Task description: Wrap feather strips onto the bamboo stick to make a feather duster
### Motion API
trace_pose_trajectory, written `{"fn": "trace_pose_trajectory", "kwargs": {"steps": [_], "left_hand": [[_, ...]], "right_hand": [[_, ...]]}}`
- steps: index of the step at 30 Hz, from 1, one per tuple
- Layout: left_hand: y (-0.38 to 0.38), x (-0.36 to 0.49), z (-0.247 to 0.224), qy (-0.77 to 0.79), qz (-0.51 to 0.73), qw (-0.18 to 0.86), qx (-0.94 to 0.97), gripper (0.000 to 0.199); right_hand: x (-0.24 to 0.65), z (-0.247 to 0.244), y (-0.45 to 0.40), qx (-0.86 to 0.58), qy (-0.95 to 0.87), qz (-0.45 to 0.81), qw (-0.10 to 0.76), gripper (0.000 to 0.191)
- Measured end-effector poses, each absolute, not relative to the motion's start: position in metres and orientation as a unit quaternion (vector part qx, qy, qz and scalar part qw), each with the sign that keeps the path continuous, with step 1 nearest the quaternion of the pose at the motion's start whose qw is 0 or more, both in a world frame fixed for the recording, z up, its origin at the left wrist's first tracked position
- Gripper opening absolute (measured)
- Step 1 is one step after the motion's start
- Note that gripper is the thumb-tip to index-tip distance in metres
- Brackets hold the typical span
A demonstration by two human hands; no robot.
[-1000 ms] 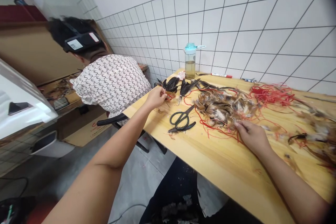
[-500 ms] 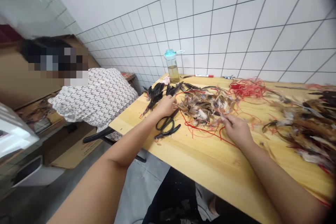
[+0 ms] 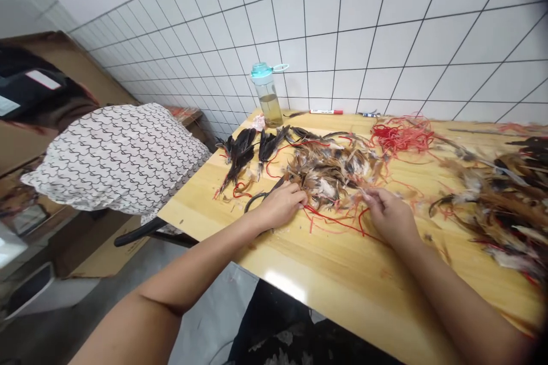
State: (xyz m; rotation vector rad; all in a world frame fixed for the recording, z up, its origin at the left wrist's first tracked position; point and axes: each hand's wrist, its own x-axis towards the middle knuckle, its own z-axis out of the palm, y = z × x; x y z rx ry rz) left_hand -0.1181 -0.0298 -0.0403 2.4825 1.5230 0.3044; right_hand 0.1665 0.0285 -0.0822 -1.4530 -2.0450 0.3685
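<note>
My left hand (image 3: 284, 204) is closed at the near left edge of a pile of brown feathers (image 3: 327, 171), its fingertips on a red string (image 3: 334, 218) that runs right along the table. Under that hand and wrist lie black-handled scissors (image 3: 255, 198), mostly covered. On the pile's right side, the thumb and forefinger of my right hand (image 3: 389, 214) pinch a thin feather end; its exact shape is hard to see. Small bunches of black feathers (image 3: 242, 151) rest beyond my left hand.
A water bottle (image 3: 269, 97) stands at the back by the tiled wall, near a red-capped marker (image 3: 325, 112). Tangled red string (image 3: 402, 134) lies behind the feathers. A larger feather heap (image 3: 509, 199) covers the right side. At left sits a person in a patterned shirt (image 3: 124, 159).
My left hand has moved toward me, from the black feathers to the near edge of the brown pile, now over the scissors. My right hand stays nearly in place. The view has turned slightly right.
</note>
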Motion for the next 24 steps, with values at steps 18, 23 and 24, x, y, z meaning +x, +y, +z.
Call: {"fn": "trace_pose_trajectory", "kwargs": {"steps": [18,23,24], "left_hand": [[0.003,-0.076,0.105,0.421,0.444,0.285,0.738,0.011],[-0.005,-0.038,0.155,0.336,0.527,0.224,0.748,0.013],[-0.009,-0.033,0.164,0.329,0.527,0.207,0.755,0.010]], "right_hand": [[0.172,-0.039,0.028,-0.441,-0.768,0.329,0.327,0.032],[0.184,-0.028,0.004,-0.440,-0.777,0.335,0.300,0.040],[0.187,-0.033,-0.004,-0.468,-0.784,0.301,0.274,0.039]]}}
